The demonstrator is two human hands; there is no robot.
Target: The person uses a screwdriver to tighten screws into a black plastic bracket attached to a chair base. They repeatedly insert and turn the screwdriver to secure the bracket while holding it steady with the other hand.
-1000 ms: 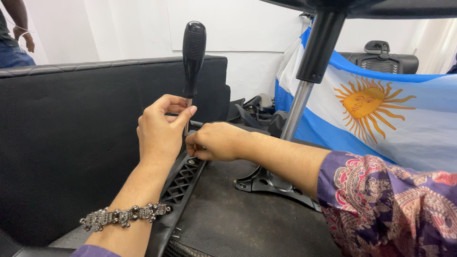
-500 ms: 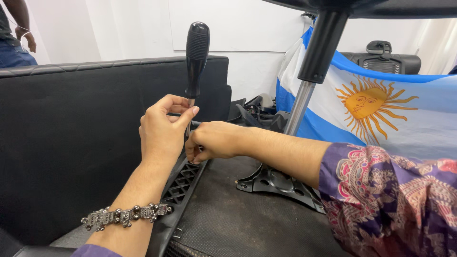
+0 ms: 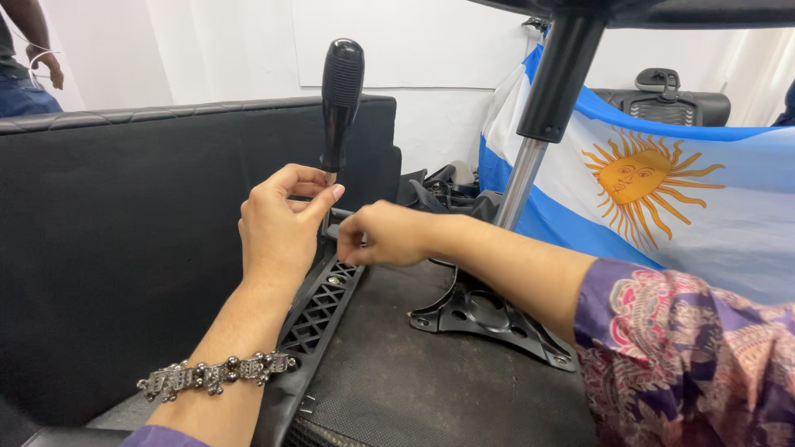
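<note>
A screwdriver with a black handle (image 3: 341,99) stands upright over a black lattice armrest bracket (image 3: 319,310) of an overturned office chair. My left hand (image 3: 277,228) pinches the screwdriver's metal shaft just below the handle, thumb and forefinger closed on it. My right hand (image 3: 383,234) is beside it at the shaft's lower end, fingertips pinched together on something small that I cannot make out. The screwdriver's tip is hidden behind my hands. A silver bracelet (image 3: 217,372) sits on my left wrist.
The chair's black seat underside (image 3: 431,381) carries a metal mounting plate (image 3: 489,319) and a gas-lift column (image 3: 546,108) rising to the top. A black padded backrest (image 3: 124,240) fills the left. A blue-and-white flag with a sun (image 3: 662,199) drapes at right. Another person's arm (image 3: 33,50) shows top left.
The screwdriver and both hands stay almost in place; the handle has shifted very slightly to the right and my right hand has edged a little closer to the shaft.
</note>
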